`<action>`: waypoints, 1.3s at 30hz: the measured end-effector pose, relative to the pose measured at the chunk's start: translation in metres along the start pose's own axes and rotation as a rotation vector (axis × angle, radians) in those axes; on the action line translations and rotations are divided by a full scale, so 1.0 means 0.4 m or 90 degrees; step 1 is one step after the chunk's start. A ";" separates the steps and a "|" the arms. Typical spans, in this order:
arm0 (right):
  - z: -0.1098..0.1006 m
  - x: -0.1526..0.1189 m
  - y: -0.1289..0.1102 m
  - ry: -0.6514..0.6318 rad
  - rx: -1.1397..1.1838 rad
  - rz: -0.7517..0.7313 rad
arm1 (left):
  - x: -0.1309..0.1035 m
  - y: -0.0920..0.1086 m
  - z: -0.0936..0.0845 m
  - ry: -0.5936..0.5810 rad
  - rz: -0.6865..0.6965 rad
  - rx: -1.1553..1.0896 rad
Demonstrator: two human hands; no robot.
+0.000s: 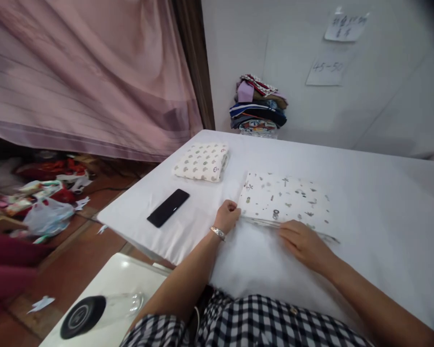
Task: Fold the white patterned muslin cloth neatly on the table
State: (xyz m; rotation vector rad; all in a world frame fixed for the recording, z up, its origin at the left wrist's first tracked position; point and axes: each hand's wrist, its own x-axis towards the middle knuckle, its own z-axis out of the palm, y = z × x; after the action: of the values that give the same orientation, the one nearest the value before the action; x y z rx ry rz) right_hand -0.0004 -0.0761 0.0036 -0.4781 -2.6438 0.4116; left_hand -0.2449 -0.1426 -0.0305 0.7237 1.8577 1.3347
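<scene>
A folded white cloth with small printed figures (285,200) lies flat on the white-covered table (376,207). My left hand (227,216), with a bracelet at the wrist, is at the cloth's near left corner, its fingers curled and pinched at the edge. On the near edge, right of the middle, my right hand (300,242) has its fingers closed together against the folded layers; its thumb is mostly hidden. A second folded cloth with a grey pattern (201,162) sits farther back on the left, apart from both hands.
A black phone (168,207) lies left of my left hand. At the lower left a small white table (119,270) bears a glass bottle (125,304) with a black base. Stacked clothes (259,108) stand behind the table, and a pink curtain (104,72) hangs at left.
</scene>
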 end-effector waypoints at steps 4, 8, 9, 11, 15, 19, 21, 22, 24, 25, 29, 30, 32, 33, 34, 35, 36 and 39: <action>-0.080 -0.123 0.060 0.089 0.047 0.186 | 0.004 0.002 -0.001 0.001 0.017 0.024; -0.121 -0.219 0.147 0.218 0.132 0.520 | 0.005 0.007 -0.002 0.011 0.006 0.033; -0.121 -0.235 0.165 0.242 0.192 0.597 | 0.006 0.007 -0.003 0.011 0.006 0.034; -0.114 -0.251 0.192 0.247 0.321 0.687 | 0.013 0.007 -0.005 0.009 0.005 0.032; -0.097 -0.232 0.200 0.131 0.462 0.725 | 0.034 0.013 -0.014 -0.011 -0.031 0.037; -0.102 -0.189 0.185 0.075 0.501 0.729 | 0.048 0.025 -0.022 -0.027 -0.028 0.070; -0.108 -0.175 0.183 0.095 0.532 0.720 | 0.051 0.027 -0.025 -0.027 -0.022 0.086; -0.110 -0.172 0.183 0.112 0.555 0.711 | 0.052 0.027 -0.026 -0.027 -0.018 0.094; -0.109 -0.169 0.184 0.135 0.592 0.702 | 0.055 0.023 -0.028 -0.026 -0.010 0.107; -0.107 -0.169 0.184 0.131 0.602 0.708 | 0.056 0.020 -0.029 -0.023 -0.006 0.112; -0.100 -0.172 0.178 0.090 0.614 0.736 | 0.060 0.012 -0.033 -0.019 -0.006 0.115; -0.101 -0.172 0.176 0.087 0.615 0.738 | 0.060 0.013 -0.034 -0.020 -0.010 0.114; -0.107 -0.173 0.171 0.079 0.603 0.748 | 0.059 0.016 -0.034 -0.022 -0.020 0.114; -0.110 -0.173 0.170 0.070 0.589 0.758 | 0.058 0.018 -0.034 -0.020 -0.025 0.115; -0.114 -0.174 0.170 0.058 0.571 0.770 | 0.057 0.021 -0.033 -0.020 -0.030 0.118; -0.118 -0.174 0.171 0.046 0.550 0.781 | 0.056 0.023 -0.032 -0.020 -0.035 0.122; -0.120 -0.174 0.173 0.033 0.530 0.790 | 0.056 0.024 -0.032 -0.020 -0.040 0.127; -0.121 -0.170 0.186 -0.010 0.522 0.807 | 0.060 0.026 -0.030 -0.020 -0.052 0.138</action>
State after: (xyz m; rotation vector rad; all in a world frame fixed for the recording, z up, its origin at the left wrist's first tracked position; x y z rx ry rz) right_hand 0.0992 -0.0257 -0.0044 -1.7274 -1.5732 1.7015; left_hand -0.2685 -0.1271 -0.0236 0.7649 2.0051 1.0760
